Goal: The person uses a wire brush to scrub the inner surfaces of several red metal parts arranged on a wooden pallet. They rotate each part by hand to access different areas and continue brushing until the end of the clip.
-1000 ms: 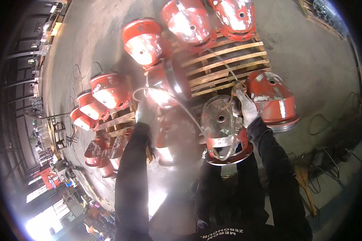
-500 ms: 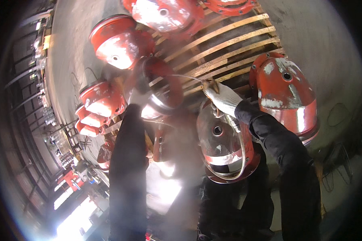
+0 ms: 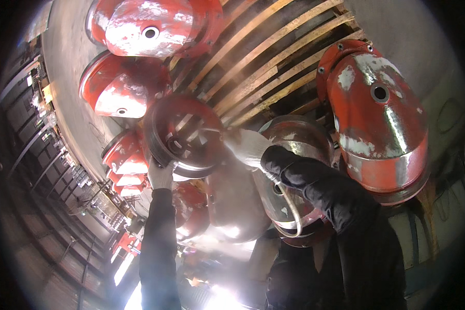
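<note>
Red metal shells [image 3: 125, 157] sit at the left. Beside them, the gloved left hand [image 3: 161, 175] grips the lower rim of an open shell [image 3: 188, 109], near the slats of a pallet [image 3: 274, 46]. That shell has just been tilted, its mouth now facing up, and the thin nozzle [image 3: 210, 129] now reaches over it, which appears to bring its inside within aim. The right hand [image 3: 247, 148] has its fingers wrapped around the nozzle's tool. Farther right, a hose [image 3: 296, 217] loops across a greyish shell [image 3: 299, 135]; past it stands a patched red shell [image 3: 385, 121].
</note>
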The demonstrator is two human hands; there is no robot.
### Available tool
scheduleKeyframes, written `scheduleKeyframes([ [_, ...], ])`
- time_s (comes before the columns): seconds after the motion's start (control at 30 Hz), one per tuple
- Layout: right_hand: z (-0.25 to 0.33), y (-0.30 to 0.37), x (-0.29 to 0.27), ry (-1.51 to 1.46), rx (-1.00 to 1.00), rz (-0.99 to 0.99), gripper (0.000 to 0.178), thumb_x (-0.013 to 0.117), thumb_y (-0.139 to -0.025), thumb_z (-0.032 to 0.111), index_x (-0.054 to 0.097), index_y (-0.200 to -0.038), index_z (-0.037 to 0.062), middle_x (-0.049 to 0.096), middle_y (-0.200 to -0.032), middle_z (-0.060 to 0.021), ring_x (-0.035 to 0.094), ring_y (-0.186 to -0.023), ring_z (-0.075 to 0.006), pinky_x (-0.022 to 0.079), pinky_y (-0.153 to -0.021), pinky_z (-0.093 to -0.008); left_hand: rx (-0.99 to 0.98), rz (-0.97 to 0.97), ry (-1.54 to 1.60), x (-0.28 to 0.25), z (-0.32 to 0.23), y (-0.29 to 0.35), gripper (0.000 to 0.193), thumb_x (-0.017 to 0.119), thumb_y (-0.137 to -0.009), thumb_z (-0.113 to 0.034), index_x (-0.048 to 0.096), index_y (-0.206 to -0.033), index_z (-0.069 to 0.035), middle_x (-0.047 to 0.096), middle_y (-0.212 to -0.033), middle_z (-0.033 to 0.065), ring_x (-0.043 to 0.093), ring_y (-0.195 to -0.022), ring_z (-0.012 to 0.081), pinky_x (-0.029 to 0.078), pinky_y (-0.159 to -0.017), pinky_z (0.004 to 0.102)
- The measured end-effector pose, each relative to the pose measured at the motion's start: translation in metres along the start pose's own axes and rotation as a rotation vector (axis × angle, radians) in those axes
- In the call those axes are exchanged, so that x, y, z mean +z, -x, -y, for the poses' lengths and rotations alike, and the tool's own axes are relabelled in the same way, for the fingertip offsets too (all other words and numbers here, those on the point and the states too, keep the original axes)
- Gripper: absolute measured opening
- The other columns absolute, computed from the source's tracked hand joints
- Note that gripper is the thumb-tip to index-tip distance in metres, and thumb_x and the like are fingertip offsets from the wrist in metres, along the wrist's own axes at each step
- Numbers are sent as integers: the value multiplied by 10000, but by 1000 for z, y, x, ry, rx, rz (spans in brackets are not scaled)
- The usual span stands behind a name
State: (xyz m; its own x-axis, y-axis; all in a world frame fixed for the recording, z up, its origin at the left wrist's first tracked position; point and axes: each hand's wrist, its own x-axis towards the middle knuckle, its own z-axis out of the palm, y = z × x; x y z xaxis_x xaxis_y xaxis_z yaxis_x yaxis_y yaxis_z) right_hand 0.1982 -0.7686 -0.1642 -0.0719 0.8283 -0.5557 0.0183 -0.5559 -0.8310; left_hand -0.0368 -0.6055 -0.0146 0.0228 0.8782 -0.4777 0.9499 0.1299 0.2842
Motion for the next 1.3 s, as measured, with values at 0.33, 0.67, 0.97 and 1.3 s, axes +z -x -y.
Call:
scheduleKeyframes([
  [0.33, 0, -22, 49, -78, -8, 46, 582, 333, -1066, 483, 711, -1082, 41, 730, -931, -247, 712, -901, -440, 554, -869, -531, -15, 73, -7, -5, 6, -5, 556, 820, -825, -8, 575, -1321, 52, 710, -1219, 100, 654, -1096, 183, 511, -981, 317],
  [0.67, 16, -27, 46, -54, 19, 129, 452, 364, -1069, 398, 652, -1141, 57, 714, -1011, -238, 691, -942, -448, 532, -865, -552, -20, 52, 17, -4, 0, -3, 556, 810, -767, 36, 604, -1283, 25, 715, -1188, 92, 666, -1079, 171, 514, -976, 313],
  [0.97, 29, -14, 33, -88, -24, 53, 554, 357, -1070, 436, 714, -1054, 12, 718, -967, -268, 693, -940, -441, 532, -877, -526, -6, 55, 47, -4, 7, -5, 566, 829, -772, 25, 599, -1289, 32, 718, -1173, 94, 666, -1068, 182, 521, -962, 317],
  [1.3, 10, -41, 62, -45, 8, 141, 563, 427, -1027, 485, 722, -1067, 7, 722, -982, -274, 706, -945, -437, 552, -854, -511, -17, 35, 4, -4, 4, -3, 563, 834, -754, 2, 611, -1270, 29, 716, -1170, 101, 666, -1072, 180, 520, -959, 317],
])
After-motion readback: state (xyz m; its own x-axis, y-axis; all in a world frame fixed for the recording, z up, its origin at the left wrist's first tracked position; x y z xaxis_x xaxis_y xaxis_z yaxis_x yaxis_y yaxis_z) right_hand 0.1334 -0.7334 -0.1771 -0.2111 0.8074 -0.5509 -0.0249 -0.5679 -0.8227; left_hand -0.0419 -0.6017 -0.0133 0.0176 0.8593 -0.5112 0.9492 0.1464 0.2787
